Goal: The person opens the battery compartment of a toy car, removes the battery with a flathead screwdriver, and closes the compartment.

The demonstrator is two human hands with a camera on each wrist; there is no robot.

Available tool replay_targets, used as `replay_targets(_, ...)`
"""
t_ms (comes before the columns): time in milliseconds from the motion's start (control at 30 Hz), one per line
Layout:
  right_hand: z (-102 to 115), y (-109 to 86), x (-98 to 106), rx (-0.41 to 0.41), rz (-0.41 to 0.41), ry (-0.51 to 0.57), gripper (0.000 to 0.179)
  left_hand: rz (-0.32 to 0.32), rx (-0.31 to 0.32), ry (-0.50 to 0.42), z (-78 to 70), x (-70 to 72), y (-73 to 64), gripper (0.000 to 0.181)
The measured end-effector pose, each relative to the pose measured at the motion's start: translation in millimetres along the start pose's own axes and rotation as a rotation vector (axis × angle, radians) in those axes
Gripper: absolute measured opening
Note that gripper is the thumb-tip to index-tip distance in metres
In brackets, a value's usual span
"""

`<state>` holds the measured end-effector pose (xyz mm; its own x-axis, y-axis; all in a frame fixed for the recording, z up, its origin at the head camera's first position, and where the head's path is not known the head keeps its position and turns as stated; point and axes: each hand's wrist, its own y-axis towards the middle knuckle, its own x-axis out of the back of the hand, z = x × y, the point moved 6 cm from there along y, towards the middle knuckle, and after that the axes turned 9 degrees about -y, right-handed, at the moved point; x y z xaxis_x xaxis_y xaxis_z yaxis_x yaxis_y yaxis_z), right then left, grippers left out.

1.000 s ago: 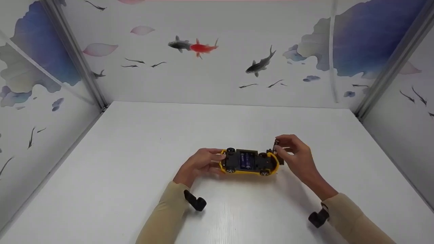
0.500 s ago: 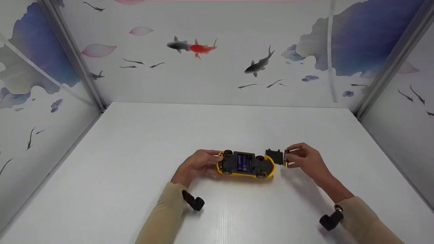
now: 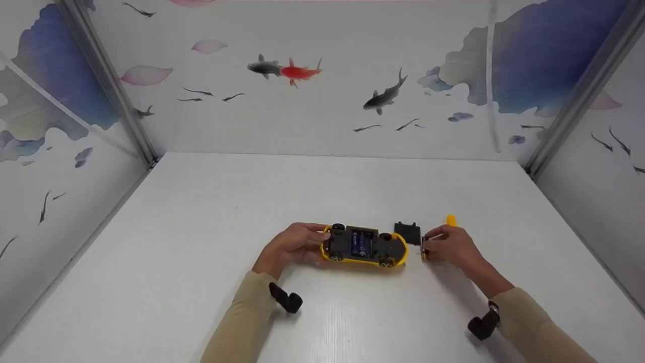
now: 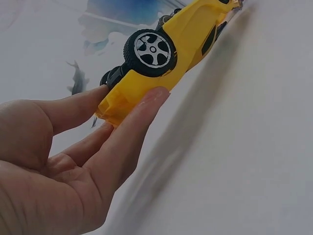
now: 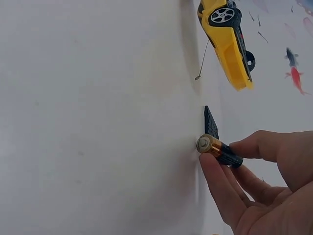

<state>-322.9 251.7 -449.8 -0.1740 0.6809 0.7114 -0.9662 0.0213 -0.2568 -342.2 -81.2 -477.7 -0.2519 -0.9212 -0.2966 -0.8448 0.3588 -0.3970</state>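
Note:
My left hand point(image 3: 297, 244) grips one end of a yellow toy car point(image 3: 336, 244), which is upside down with its black underside and wheels facing up. In the left wrist view, the thumb and fingers hold the yellow body point(image 4: 190, 34) near a wheel. The battery compartment point(image 3: 362, 243) in the underside is uncovered, and dark blue batteries show inside. My right hand point(image 3: 456, 247) pinches a black and copper battery point(image 5: 208, 145) between thumb and fingertips, low over the table. A black battery cover point(image 3: 407, 233) lies between the car and the right hand.
A yellow object point(image 3: 451, 220) sticks out behind the right hand, the remainder hidden. From the car hangs a thin wire point(image 5: 203, 61) in the right wrist view. Printed panels point(image 3: 322, 116) wall the white table point(image 3: 252, 191) at the back and both sides.
My right hand, pinching the battery, has moved right from the car's end, then lower toward the table's front. The cover and the yellow object have come into view. The left hand has barely moved.

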Motion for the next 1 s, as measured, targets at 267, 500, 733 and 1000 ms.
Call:
replay_targets(267,3.0,5.2,-2.9,-0.045,0.025,-0.007,0.042,0.003,0.013,0.006,1.9,-1.1,0.3,0.044)
replay_targets(500,1.1,6.8,-4.0,-0.035,0.03,-0.013,0.04,0.006,0.012,0.001,1.6,-1.3,-0.7,0.045)
replay_targets(733,3.9,-0.2,1.7,-0.01,0.029,-0.01,0.049,0.021,-0.002,0.022,0.4,-0.8,-1.6,0.046)
replay_targets(1000,24.8,-17.3,10.0,0.176,-0.067,-0.059,0.055,0.029,-0.009,0.026,0.7,-1.5,-0.6,0.046)
